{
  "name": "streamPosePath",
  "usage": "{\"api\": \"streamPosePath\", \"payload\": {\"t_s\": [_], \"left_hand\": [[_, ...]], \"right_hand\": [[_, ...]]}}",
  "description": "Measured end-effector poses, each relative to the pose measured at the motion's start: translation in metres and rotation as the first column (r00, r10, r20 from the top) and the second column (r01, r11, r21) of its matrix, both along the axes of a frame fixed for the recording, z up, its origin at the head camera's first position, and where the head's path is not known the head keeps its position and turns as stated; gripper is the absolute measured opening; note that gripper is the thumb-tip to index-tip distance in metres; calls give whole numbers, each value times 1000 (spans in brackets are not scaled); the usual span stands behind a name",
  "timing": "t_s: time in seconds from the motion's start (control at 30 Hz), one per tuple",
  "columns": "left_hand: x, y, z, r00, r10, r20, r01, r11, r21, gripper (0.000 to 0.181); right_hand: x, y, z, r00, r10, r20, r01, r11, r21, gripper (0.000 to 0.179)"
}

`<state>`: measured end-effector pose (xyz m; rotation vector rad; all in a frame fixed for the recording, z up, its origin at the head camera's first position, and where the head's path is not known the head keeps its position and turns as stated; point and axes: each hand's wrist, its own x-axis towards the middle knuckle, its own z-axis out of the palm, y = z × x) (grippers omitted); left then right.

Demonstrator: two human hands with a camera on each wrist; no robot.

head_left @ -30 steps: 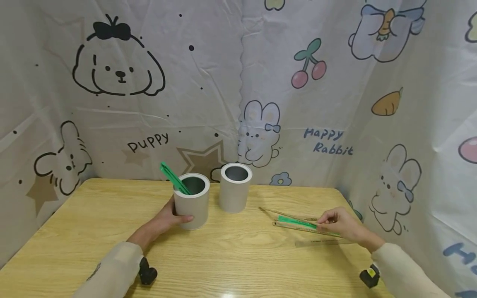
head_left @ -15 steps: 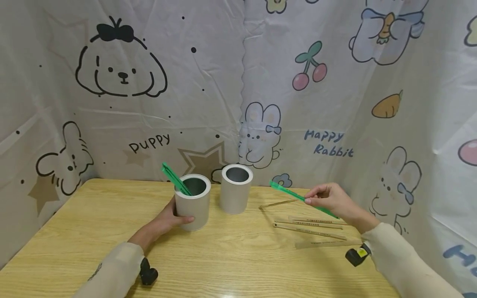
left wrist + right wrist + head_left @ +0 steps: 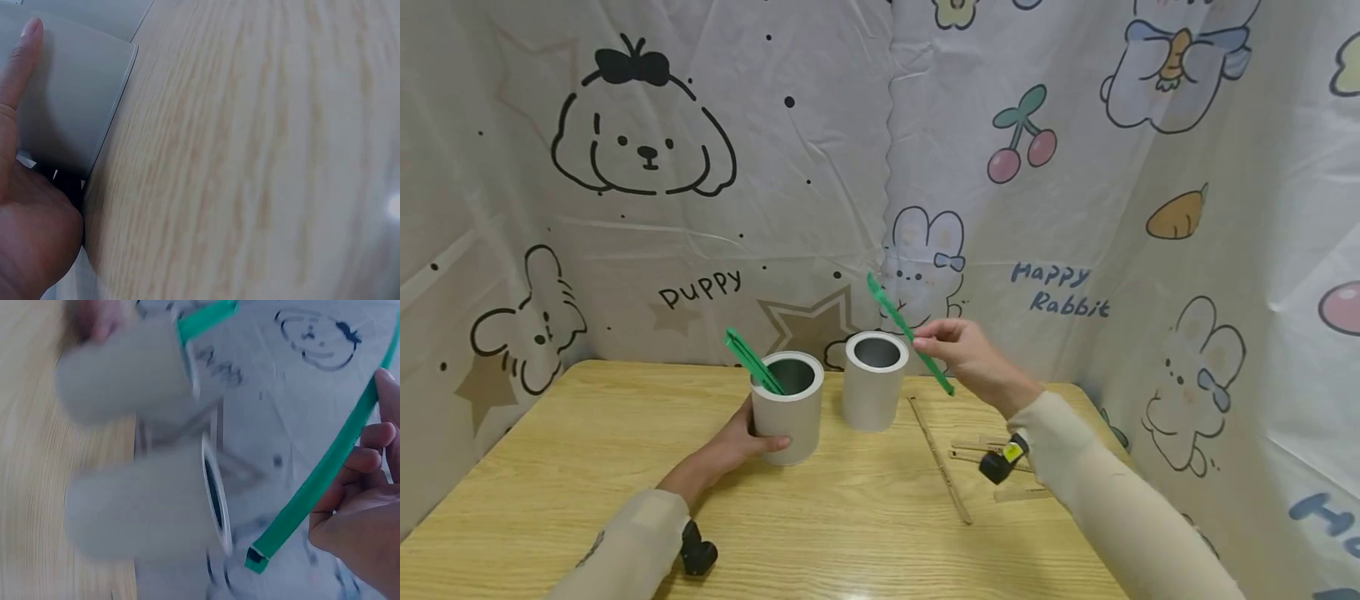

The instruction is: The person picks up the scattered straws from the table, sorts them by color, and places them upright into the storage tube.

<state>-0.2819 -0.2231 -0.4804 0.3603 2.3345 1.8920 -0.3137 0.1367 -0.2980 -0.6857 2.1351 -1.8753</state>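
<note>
sleeves point(image 3: 1112, 492): cream | wrist devices point(image 3: 698, 550): black | right device point(image 3: 997, 467): yellow patch point(image 3: 1013, 451)

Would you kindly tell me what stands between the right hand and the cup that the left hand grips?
In the head view, the other white-rimmed cup stands between the right hand and the gripped cup.

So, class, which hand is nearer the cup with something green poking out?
Left: the left hand holds that cup by its side. The right hand is farther, right of the other cup, pinching a green strip.
</note>
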Motion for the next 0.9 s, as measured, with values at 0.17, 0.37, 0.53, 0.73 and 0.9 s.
{"api": "streamPosePath", "payload": {"t_s": [0.17, 0.37, 0.53, 0.73, 0.9], "left_hand": [[0, 0, -2, 1000, 2, 5, -2, 1000, 9, 109], [0, 0, -2, 1000, -11, -5, 11, 1000, 10, 107], [0, 0, 0, 1000, -17, -5, 17, 1000, 2, 106], [-1, 0, 1, 1000, -2, 11, 3, 1000, -14, 104], [0, -2, 2, 1000, 1, 3, -1, 1000, -21, 104]], "right_hand": [[-4, -69, -1, 992, 54, 114, -24, 968, -248, 41], [-4, -134, -8, 979, 86, 185, -8, 923, -384, 39], [-6, -167, -16, 972, 71, 223, 39, 892, -450, 42], [-11, -185, -30, 975, 54, 214, 39, 912, -407, 28], [-14, -172, -36, 991, 35, 131, -11, 983, -184, 29]]}}
